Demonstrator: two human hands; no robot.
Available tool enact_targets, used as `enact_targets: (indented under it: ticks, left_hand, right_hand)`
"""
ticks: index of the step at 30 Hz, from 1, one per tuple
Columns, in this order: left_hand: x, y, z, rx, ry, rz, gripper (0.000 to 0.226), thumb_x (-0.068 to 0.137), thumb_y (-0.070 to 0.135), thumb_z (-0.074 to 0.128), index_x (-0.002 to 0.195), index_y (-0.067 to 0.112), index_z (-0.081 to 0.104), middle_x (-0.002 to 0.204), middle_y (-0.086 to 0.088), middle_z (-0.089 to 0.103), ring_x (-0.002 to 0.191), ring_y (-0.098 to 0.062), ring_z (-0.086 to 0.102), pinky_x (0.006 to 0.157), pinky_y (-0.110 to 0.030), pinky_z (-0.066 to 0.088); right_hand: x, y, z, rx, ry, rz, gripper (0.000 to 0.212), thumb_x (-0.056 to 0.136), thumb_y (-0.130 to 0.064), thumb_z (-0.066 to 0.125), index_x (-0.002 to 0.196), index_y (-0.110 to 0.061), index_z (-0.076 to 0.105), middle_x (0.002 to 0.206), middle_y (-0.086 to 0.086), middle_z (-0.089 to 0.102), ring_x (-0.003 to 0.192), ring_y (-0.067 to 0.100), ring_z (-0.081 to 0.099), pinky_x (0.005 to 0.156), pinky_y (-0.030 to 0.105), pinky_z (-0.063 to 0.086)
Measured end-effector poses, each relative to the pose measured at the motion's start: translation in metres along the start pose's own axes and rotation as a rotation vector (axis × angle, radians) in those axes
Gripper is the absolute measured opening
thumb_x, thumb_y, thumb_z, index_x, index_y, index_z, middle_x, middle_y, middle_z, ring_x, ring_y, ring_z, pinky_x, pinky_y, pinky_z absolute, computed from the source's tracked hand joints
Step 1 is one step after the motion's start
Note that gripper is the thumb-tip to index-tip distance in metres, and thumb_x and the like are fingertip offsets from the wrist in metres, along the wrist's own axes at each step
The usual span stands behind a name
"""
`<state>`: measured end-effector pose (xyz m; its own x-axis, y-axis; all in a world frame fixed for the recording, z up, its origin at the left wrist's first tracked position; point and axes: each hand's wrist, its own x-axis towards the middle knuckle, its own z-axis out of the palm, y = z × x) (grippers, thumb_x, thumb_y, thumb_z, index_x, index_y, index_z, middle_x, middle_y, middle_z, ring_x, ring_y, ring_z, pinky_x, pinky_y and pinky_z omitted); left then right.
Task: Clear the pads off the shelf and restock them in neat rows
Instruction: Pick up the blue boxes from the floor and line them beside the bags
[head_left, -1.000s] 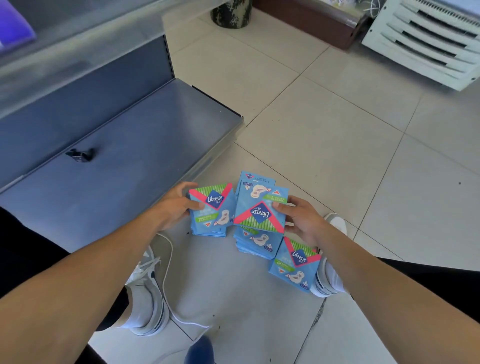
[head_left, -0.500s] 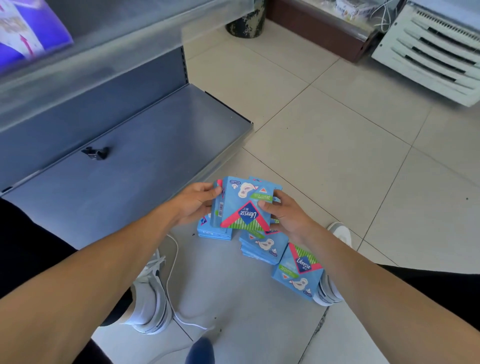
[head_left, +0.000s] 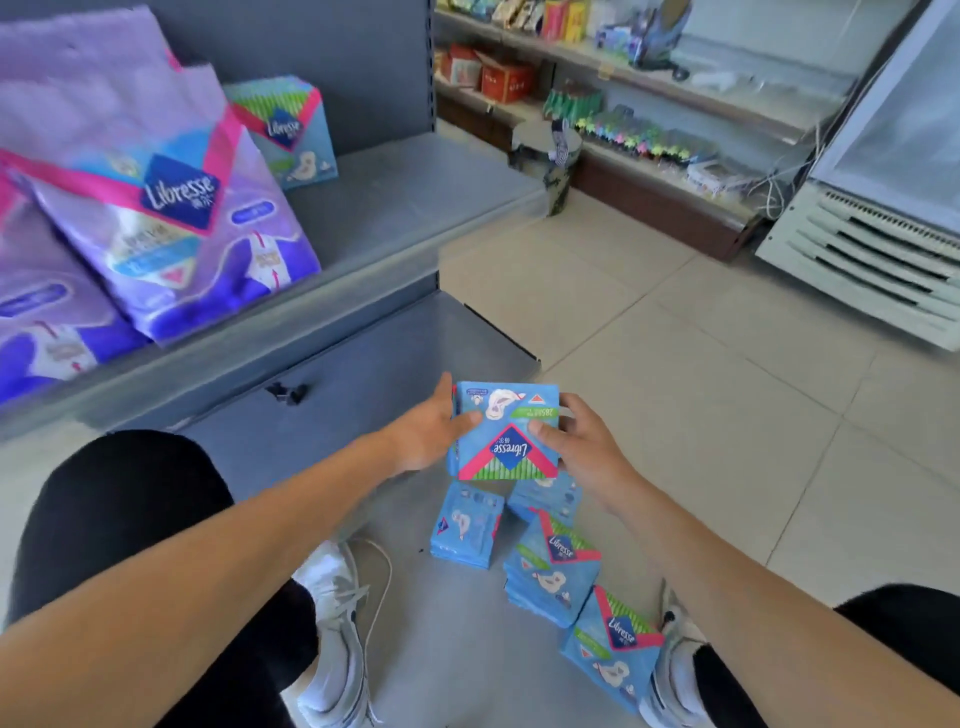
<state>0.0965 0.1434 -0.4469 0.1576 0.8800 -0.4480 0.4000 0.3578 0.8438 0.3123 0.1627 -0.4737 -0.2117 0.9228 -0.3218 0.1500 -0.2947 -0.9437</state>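
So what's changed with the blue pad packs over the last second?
Both hands, left hand and right hand, gathered their packs into one held stack and lifted it off the floor. The other blue packs remain on the floor by the shoes.

Bright, even daylight fills the scene, strongest on the pale tiled floor (head_left: 675, 338) at right, which looks washed out. Shadows are soft and faint. The large purple pad packs (head_left: 156, 208) at upper left are smeared by motion blur, as is the grey metal shelf edge (head_left: 311, 291). Wide-angle distortion bends straight lines near the frame's borders.
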Motion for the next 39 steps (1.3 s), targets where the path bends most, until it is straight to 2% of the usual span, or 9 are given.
enact_targets:
  ticks: [3, 6, 11, 14, 22, 28, 32, 35, 39]
  left_hand:
    - [-0.018, 0.048, -0.024, 0.156, 0.128, 0.047, 0.085, 0.102, 0.033, 0.045, 0.150, 0.012, -0.022, 0.134, 0.004, 0.048, 0.114, -0.018, 0.053, 0.090, -0.021, 0.040]
    - [-0.036, 0.099, -0.054, 0.159, 0.242, 0.158, 0.086, 0.102, 0.030, 0.046, 0.150, 0.014, -0.023, 0.134, -0.004, 0.052, 0.113, -0.026, 0.059, 0.097, -0.039, 0.048]
    - [-0.066, 0.161, -0.097, 0.241, 0.514, 0.285, 0.050, 0.102, 0.028, 0.043, 0.143, 0.014, 0.017, 0.123, -0.006, 0.057, 0.076, -0.006, 0.058, 0.062, -0.020, 0.050]
    - [-0.070, 0.166, -0.114, 0.215, 0.665, 0.232, 0.026, 0.102, 0.026, 0.044, 0.121, 0.015, 0.031, 0.123, -0.011, 0.060, 0.089, -0.019, 0.061, 0.069, -0.035, 0.054]
    - [-0.046, 0.176, -0.147, 0.506, 0.939, 0.014, 0.038, 0.100, 0.007, 0.041, 0.137, 0.000, 0.036, 0.132, -0.019, 0.048, 0.116, -0.030, 0.054, 0.088, -0.031, 0.044]
    - [-0.012, 0.176, -0.169, 0.372, 1.028, 0.031, 0.037, 0.094, 0.003, 0.047, 0.129, -0.001, 0.037, 0.123, -0.021, 0.057, 0.110, -0.036, 0.057, 0.077, -0.033, 0.040]
    - [0.005, 0.174, -0.187, 0.382, 1.075, 0.001, 0.057, 0.092, 0.004, 0.051, 0.143, 0.002, 0.025, 0.121, -0.019, 0.059, 0.107, -0.036, 0.059, 0.071, -0.035, 0.038]
    - [0.015, 0.169, -0.201, 0.586, 1.076, -0.069, 0.081, 0.089, 0.000, 0.055, 0.153, 0.010, 0.006, 0.116, -0.020, 0.053, 0.103, -0.036, 0.058, 0.071, -0.039, 0.040]
    - [0.030, 0.169, -0.212, 0.993, 0.991, -0.310, 0.058, 0.092, 0.004, 0.052, 0.145, 0.003, 0.028, 0.135, -0.023, 0.038, 0.125, -0.041, 0.045, 0.093, -0.041, 0.045]
  right_hand:
    - [0.004, -0.050, 0.008, -0.026, 0.007, -0.132, 0.033, 0.086, -0.020, 0.072, 0.114, -0.020, 0.054, 0.113, 0.013, 0.069, 0.098, 0.032, 0.070, 0.085, 0.054, 0.056]
    - [0.007, -0.106, 0.015, -0.030, 0.000, -0.267, 0.034, 0.084, -0.027, 0.072, 0.112, -0.021, 0.055, 0.111, 0.009, 0.071, 0.099, 0.029, 0.070, 0.082, 0.046, 0.058]
    - [0.028, -0.199, 0.034, -0.081, -0.047, -0.454, 0.026, 0.092, -0.015, 0.065, 0.115, -0.018, 0.054, 0.112, 0.006, 0.071, 0.096, 0.020, 0.071, 0.078, 0.038, 0.058]
    - [0.049, -0.238, 0.054, -0.182, -0.073, -0.547, 0.030, 0.091, -0.017, 0.065, 0.118, -0.018, 0.054, 0.113, 0.004, 0.071, 0.095, 0.016, 0.070, 0.081, 0.036, 0.057]
    - [0.115, -0.276, 0.090, -0.409, -0.131, -0.607, 0.031, 0.088, -0.027, 0.066, 0.115, -0.025, 0.051, 0.110, -0.001, 0.070, 0.097, 0.016, 0.068, 0.088, 0.044, 0.054]
    - [0.173, -0.278, 0.111, -0.403, -0.180, -0.586, 0.026, 0.087, -0.022, 0.070, 0.107, -0.023, 0.054, 0.108, -0.001, 0.070, 0.096, 0.018, 0.068, 0.088, 0.048, 0.054]
    - [0.202, -0.279, 0.128, -0.468, -0.220, -0.618, 0.063, 0.086, -0.024, 0.072, 0.140, -0.023, 0.039, 0.123, -0.003, 0.063, 0.111, 0.016, 0.060, 0.098, 0.040, 0.049]
    - [0.213, -0.282, 0.141, -0.571, -0.250, -0.681, 0.080, 0.087, -0.026, 0.072, 0.150, -0.033, 0.023, 0.121, -0.004, 0.058, 0.109, 0.016, 0.056, 0.088, 0.031, 0.045]
    - [0.228, -0.290, 0.157, -0.752, -0.364, -0.799, 0.065, 0.088, -0.021, 0.068, 0.145, -0.031, 0.039, 0.123, 0.002, 0.064, 0.110, 0.024, 0.060, 0.086, 0.030, 0.047]
